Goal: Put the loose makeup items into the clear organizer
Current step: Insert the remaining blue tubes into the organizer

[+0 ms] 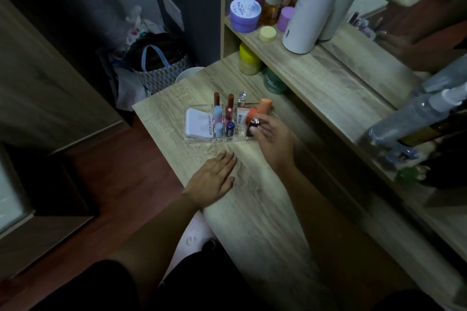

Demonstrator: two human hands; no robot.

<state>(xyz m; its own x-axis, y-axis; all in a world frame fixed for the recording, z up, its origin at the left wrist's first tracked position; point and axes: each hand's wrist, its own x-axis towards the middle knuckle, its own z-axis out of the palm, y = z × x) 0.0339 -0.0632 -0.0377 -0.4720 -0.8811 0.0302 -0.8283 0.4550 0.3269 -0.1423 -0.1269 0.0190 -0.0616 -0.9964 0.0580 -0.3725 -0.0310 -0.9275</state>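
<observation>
Brimming clear organizer (202, 139), bright tubes upright in compartments

The right hand (271, 136) covers most of a small dark item (253, 126), so its kind is unclear, and hides the clear organizer's (202, 139) right end. The spray bottle (414, 118) at the right edge is blurred and cut off. Labels on the 2 rear lipsticks (216, 100) are unreadable.

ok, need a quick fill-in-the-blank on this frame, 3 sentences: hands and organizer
The left hand lies flat on the ____.
The right hand holds a small dark item at the clear organizer's ____ end.
The white U2skin compact fills the organizer's ____ compartment.

Missing: table; right; leftmost
</observation>
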